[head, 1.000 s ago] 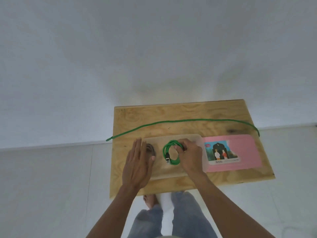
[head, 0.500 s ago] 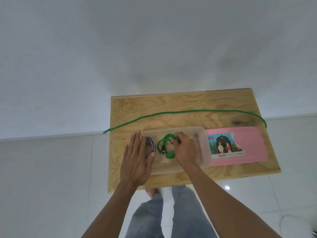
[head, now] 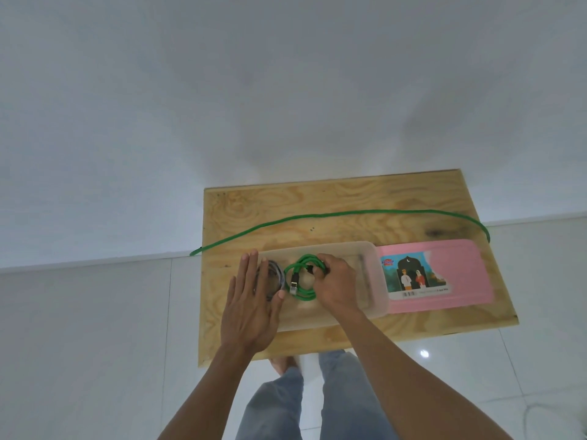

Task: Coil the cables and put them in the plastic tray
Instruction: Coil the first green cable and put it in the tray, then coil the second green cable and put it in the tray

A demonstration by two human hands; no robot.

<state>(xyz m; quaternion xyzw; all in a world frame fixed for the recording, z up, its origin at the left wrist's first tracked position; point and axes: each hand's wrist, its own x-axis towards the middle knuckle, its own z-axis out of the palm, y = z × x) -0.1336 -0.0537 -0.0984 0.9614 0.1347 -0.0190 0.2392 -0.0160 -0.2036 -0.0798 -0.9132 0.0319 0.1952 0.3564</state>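
- The right hand (head: pixel 336 285) is clamped on the green coil (head: pixel 301 281), which sits inside the tray (head: pixel 371 277) near its middle. If the grip lets go too quickly, the coil will likely spring open and its loops climb over the rim.
- The left hand (head: pixel 251 308) lies flat with fingers spread, gripping nothing, over the grey coil (head: pixel 273 276) at the tray's left end. Lifting it could let that coil loosen too, or tangle with the green one just beside it.
- The long green cable (head: pixel 349 213) lies uncoiled across the desk (head: pixel 317 198) behind the tray, both ends hanging off the edges; a careless tug could drag it to the floor.
- The pink lid (head: pixel 460 274) touches the tray's right end.
- Compared with a second ago, both hands hold nearly the same poses; the coil sits slightly closer to the grey one, and the view has tipped, so the desk appears lower.
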